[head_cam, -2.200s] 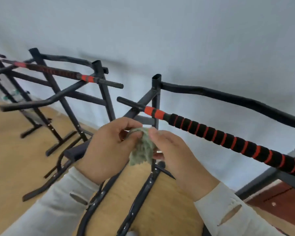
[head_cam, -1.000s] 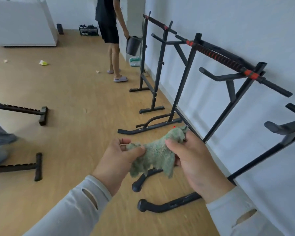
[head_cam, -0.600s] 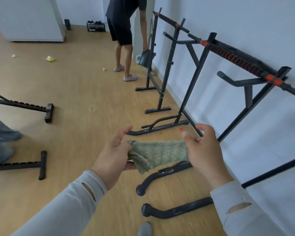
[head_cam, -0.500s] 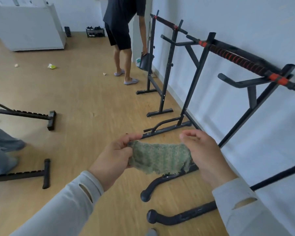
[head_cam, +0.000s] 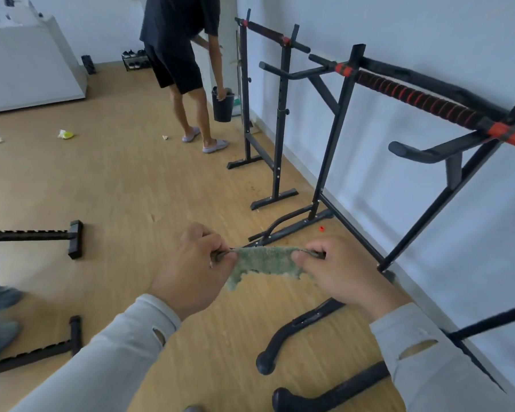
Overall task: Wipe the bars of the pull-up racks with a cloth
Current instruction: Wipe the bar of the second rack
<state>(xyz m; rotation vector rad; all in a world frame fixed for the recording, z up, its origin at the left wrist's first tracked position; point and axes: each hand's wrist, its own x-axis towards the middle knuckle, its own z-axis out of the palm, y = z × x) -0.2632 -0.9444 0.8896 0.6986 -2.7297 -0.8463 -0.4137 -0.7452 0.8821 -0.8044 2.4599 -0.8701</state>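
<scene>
both hands (head_cam: 191, 269) pinch the cloth (head_cam: 263, 263), corners hidden in fists.

Wood floor (head_cam: 125, 185): black pull-up racks (head_cam: 336, 162) stand along wall at right; small paper scraps (head_cam: 65, 134) lie at left, tiny red bit (head_cam: 321, 228) beside a rack foot.

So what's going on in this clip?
A person is holding a small green cloth stretched between the left hand and right hand, above a wooden floor. Black pull-up racks with a red-striped bar stand along the wall to the right; the cloth touches none of them. Further back, another person holds a dark bucket.
</scene>
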